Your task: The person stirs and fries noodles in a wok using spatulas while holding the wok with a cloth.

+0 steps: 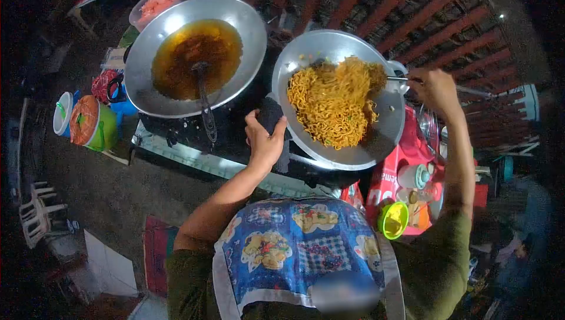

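Note:
My left hand (266, 138) grips a dark cloth (272, 114) against the left rim of a metal wok (385, 134). Inside that wok lies a heap of yellow-brown noodles (332, 111). At the wok's upper right, my right hand (434, 89) is closed around the thin metal handle of a cooking utensil (397, 78). The utensil's far end is buried in the noodles, so its kind is hidden. Some noodles at the top look blurred by motion.
A second wok (138, 78) with dark oil (194, 43) stands at left, a slotted spatula (206, 105) resting in it. Jars and a yellow-green cup (393, 221) sit on a red cloth at right. Buckets (97, 125) stand at far left; red slats (406, 14) rise behind.

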Motion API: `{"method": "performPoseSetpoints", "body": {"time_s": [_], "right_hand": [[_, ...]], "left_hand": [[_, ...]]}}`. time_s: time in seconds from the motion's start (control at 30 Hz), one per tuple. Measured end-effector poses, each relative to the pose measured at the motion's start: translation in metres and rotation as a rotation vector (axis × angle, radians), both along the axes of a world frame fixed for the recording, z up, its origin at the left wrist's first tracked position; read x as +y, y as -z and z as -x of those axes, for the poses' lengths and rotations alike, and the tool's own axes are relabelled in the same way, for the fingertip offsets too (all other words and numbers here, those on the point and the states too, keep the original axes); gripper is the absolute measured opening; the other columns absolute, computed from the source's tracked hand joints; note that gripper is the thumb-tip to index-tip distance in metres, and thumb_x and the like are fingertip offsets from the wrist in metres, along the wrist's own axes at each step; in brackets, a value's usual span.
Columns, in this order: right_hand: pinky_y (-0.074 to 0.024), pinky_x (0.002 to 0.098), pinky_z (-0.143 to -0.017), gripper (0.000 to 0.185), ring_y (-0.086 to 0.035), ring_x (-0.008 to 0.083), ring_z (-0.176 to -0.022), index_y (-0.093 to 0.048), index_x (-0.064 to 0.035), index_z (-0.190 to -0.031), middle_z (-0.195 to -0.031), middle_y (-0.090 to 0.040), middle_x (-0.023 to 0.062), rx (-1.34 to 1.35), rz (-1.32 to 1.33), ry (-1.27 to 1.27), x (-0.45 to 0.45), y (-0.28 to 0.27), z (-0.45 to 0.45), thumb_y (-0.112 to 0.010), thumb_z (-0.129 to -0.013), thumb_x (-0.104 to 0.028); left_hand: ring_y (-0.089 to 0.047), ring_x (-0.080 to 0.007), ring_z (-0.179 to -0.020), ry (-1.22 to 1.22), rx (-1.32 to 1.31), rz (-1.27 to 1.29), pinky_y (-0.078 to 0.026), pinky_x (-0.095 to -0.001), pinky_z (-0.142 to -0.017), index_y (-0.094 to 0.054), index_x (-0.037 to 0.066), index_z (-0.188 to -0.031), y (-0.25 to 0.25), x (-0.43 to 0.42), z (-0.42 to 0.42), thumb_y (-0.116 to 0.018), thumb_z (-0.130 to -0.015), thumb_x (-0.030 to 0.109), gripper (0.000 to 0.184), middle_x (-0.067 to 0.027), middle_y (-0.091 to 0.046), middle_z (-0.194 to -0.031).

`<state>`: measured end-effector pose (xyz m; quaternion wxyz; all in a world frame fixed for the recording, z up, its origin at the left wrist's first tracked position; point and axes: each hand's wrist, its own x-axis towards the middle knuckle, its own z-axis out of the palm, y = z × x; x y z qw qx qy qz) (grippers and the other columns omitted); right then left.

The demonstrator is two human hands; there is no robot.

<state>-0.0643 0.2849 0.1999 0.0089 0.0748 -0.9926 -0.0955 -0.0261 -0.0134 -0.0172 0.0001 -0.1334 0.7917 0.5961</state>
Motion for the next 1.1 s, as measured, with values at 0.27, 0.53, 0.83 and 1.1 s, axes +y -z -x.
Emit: {"method": "performPoseSetpoints", "body": {"time_s": [0.27,0.53,0.83,1.1], "right_hand": [[-0.049,0.0414,-0.063,0.016,-0.061,0.0309,-0.072,-0.063,-0.0145,-0.089,-0.077,-0.062,0.0123,-0.166,-0.438,0.033,0.036,0.003,0.003,-0.056,-0.075,-0.02],[-0.0486,0.0347,-0.069,0.015,-0.062,0.0281,-0.075,-0.064,-0.0079,-0.086,-0.078,-0.064,0.0112,-0.271,0.375,-0.016,0.051,0.174,0.01,-0.063,-0.073,-0.015],[-0.0472,0.0328,-0.063,0.016,-0.063,0.0201,-0.068,-0.066,-0.0052,-0.086,-0.077,-0.064,0.014,-0.225,0.495,0.147,0.032,0.08,-0.001,-0.064,-0.074,-0.016],[-0.0473,0.0379,-0.06,0.017,-0.06,0.0303,-0.069,-0.066,-0.0135,-0.085,-0.078,-0.063,0.0105,0.034,-0.044,0.077,-0.022,-0.011,-0.028,-0.061,-0.074,-0.026]], "left_hand": [[-0.038,-0.0357,-0.105,-0.026,0.119,-0.162,-0.028,-0.0424,-0.092,-0.028,-0.004,-0.115,0.006,0.005,0.0,-0.064,-0.075,0.026,0.061,-0.0244,-0.039,-0.11],[-0.04,-0.0343,-0.103,-0.038,0.177,-0.202,-0.029,-0.0418,-0.091,-0.029,-0.005,-0.112,0.016,0.011,0.003,-0.061,-0.077,0.021,0.054,-0.023,-0.039,-0.108],[-0.038,-0.0326,-0.104,-0.007,0.142,-0.156,-0.029,-0.0413,-0.091,-0.029,-0.004,-0.112,0.006,0.005,0.002,-0.062,-0.076,0.022,0.055,-0.0219,-0.037,-0.108],[-0.039,-0.0314,-0.103,0.014,0.091,-0.238,-0.03,-0.0403,-0.09,-0.029,-0.003,-0.112,0.007,0.003,0.003,-0.064,-0.075,0.02,0.056,-0.0213,-0.037,-0.108]]}}
